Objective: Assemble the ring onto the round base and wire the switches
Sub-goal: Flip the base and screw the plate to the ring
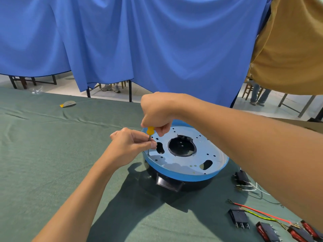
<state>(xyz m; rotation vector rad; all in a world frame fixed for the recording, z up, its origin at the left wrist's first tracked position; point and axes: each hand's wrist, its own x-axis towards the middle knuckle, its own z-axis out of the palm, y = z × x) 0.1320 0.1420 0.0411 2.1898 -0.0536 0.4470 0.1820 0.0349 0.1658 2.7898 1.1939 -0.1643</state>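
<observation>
The right hand (157, 112) is curled over the yellow handle of 1 screwdriver (150, 130), gripping it from above; its fingers hide the top of the handle. The left hand (132, 145) pinches the thin metal shaft just below the handle. The shaft stands nearly upright, with its tip on the left edge of the round base (195, 186). Whether a screw sits under the tip is too small to tell.

The base is black and stands on the green-clothed surface (43, 154). 1 blue ring (174, 173) lies on top of it, around a shiny plate (201, 151) with 1 large round opening and many small holes. The right hand and wrist cover the ring's far-left edge.

Just right of the base lies 1 small black part (242, 177) with white wires. In front of the base and to its right lie 4 switches (238, 218): 1 black, 3 red and black. The frame edge cuts off the red ones, and the right forearm covers 1 of them in part. 1 red wire (258, 212) and 1 yellow-green wire (262, 217) run between them, their far ends hidden under that forearm.

Far left of the base lies 1 small yellow and grey item (68, 103), hard to make out.
</observation>
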